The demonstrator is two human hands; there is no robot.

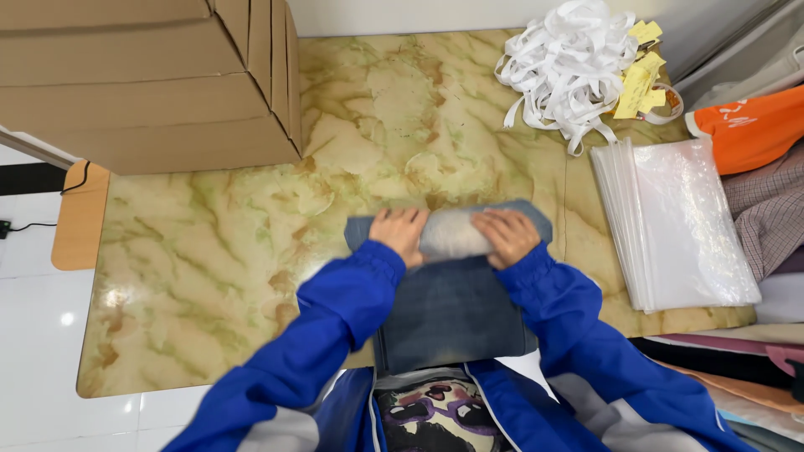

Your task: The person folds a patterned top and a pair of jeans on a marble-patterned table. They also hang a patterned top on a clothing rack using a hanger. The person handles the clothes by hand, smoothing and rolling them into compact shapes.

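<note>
Nearest the camera: blue jacket sleeves (335,335) are reaching forward from the bottom edge, over a printed shirt.

Folded jeans (452,314) are lying at the near edge of the marble-pattern table (209,251), dark denim, running from the table edge up to the hands. The far end is being rolled or folded over, showing a pale, washed-out patch (452,233) between the hands.

Left hand (399,233) is pressing down on the left side of that rolled end, fingers curled over the denim, gripping it. Right hand (505,234) is doing the same on the right side, fingers wrapped over the roll. Both hands are gripping the jeans, palms down, roughly level with each other.

To the right, well apart from the hands: a stack of clear plastic bags (678,226) is lying flat on the table.

Farther back right: a heap of white strips (565,63) is sitting with yellow paper tags (641,79) just beside it.

Far left: cardboard boxes (151,79) are stacked at the table's back corner.

Off the right edge, orange and checked clothes (758,159) are piled.
</note>
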